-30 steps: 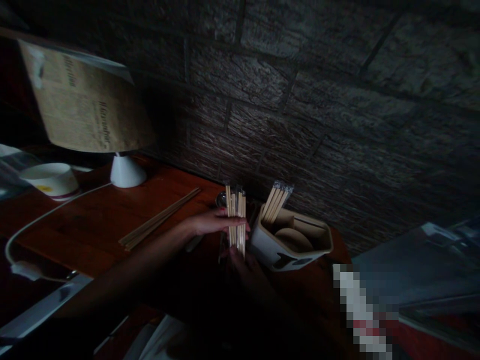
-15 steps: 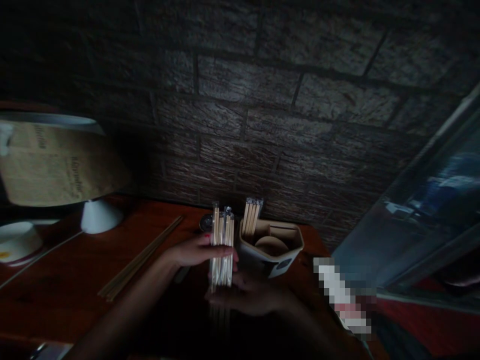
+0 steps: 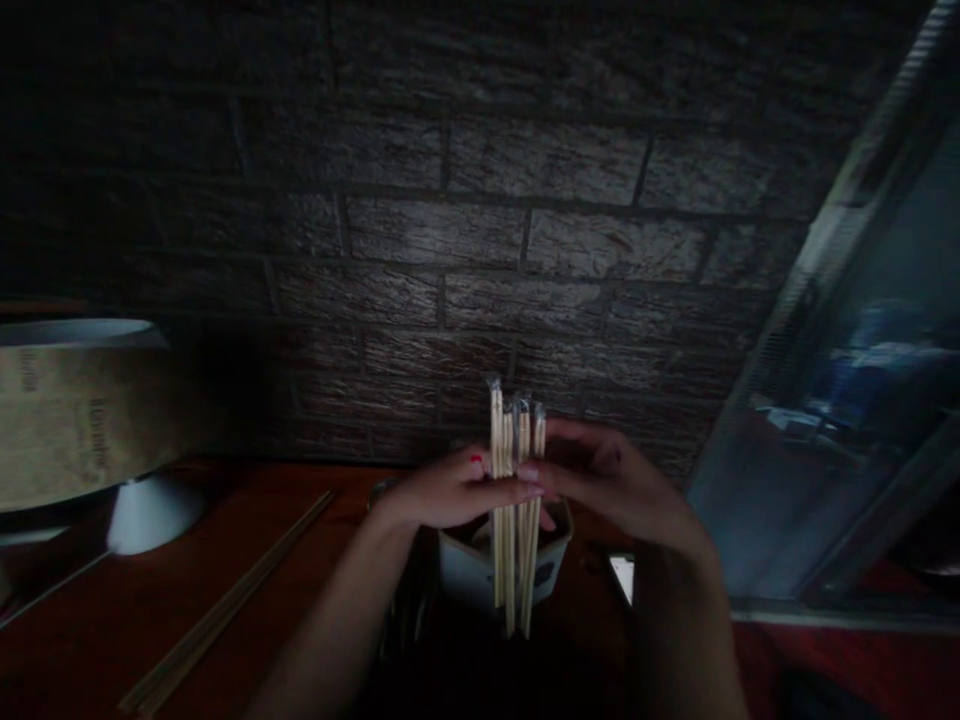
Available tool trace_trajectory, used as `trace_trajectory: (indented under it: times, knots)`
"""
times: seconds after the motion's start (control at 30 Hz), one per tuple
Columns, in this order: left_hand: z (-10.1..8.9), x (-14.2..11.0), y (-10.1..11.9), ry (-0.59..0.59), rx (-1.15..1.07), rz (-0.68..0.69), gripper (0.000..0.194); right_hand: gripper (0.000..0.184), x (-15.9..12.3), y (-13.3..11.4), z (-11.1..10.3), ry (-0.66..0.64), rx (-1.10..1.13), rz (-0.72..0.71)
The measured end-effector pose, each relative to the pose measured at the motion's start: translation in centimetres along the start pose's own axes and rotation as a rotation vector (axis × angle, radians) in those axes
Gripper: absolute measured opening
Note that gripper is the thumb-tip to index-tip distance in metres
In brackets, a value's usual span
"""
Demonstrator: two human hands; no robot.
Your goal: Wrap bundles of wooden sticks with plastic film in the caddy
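Observation:
My left hand is closed around several upright pairs of chopsticks in clear plastic wrappers. From the other side, my right hand grips the same bunch, its thumb and fingertips meeting those of my left hand. The tops of the chopsticks stand at uneven heights. Right behind their lower ends is a light-coloured box with dark prints on its side. My hands and the bunch hide much of its inside.
Loose long sticks lie on the wooden table at left. Beyond them stands a lamp with a newsprint shade. A brick wall rises behind, and a glass door is at right. A white object lies near my right forearm.
The chopstick bunch has moved right and is in front of the box. My right hand has risen from below to grip the bunch. The view has shifted, with the table lower in it.

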State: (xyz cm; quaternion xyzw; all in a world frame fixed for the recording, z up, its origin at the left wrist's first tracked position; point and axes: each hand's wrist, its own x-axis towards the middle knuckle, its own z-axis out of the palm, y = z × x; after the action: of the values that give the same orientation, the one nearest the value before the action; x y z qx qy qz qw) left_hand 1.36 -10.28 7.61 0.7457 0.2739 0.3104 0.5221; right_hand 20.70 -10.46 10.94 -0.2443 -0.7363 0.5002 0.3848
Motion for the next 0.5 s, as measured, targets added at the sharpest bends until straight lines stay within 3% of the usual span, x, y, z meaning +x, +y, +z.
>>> trace_trajectory:
  times: [0.2, 0.33, 0.5]
  knots:
    - [1.5, 2.4, 0.4, -0.099, -0.089, -0.049, 0.038, 0.026, -0.3, 1.4, -1.7, 0.055, 0.06, 0.013]
    - [1.6, 2.6, -0.7, -0.052, -0.195, -0.108, 0.039, 0.027, 0.3, 2.6, -2.1, 0.034, 0.089, 0.075]
    - [0.2, 1.7, -1.0, 0.037, -0.083, -0.132, 0.037, 0.018, 1.6, 3.3, -1.6, 0.106, 0.116, 0.084]
